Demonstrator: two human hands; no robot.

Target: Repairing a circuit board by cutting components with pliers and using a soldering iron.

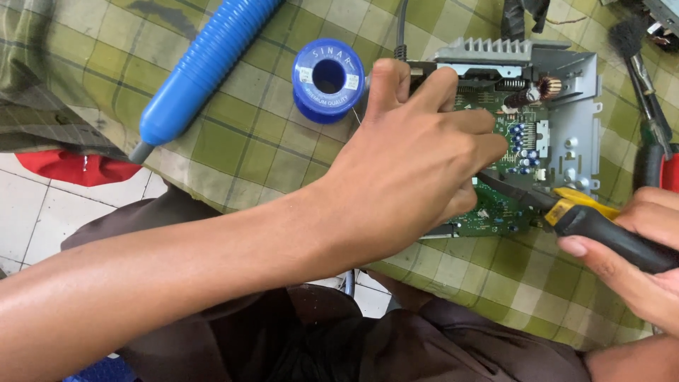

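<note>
Surface: tabletop (247, 141) covered with a green and yellow checked cloth.
Blue spool: a spool of solder wire (329, 79) stands on the cloth just left of the left hand's thumb, close to it; whether they touch cannot be told.
Blue tube: a ribbed blue pump tool (201, 67) lies slanted at upper left, well apart from both hands.
Brush: a dark brush (636, 64) lies at the upper right edge, beyond the metal frame.
Circuit board: a green circuit board (506, 152) sits in a grey metal frame (573, 99) at centre right on the tabletop.
Obstruction: the left hand covers the board's left part, so that area is hidden.
Left hand: left hand (410, 163) rests palm down on the board, fingers (467, 120) spread and pressing on it, gripping nothing that can be seen.
Right hand: right hand (640, 247) at the right edge, fingers closed around a black and yellow handled tool (601, 226).
Tool tip: the dark tip runs left under the left hand's fingers, onto the board's lower edge.
</note>
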